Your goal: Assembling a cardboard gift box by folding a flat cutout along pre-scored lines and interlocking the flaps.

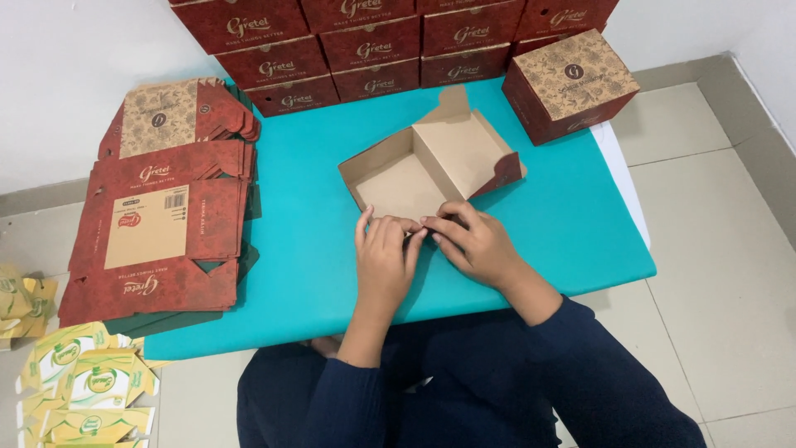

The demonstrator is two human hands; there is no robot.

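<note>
On the teal worktop, mid-surface, your half-folded carton lies open, its near wall under both hands. Your left hand lies flat, its grip open, pressing the edge; your right hand pinches the flap closed. Keep the crease straight and press evenly along it, I judge.

We can't see the half-folded box's near wall: both hands cover it. Top edge crops the stacked boxes; left edge crops the yellow cartons.
</note>
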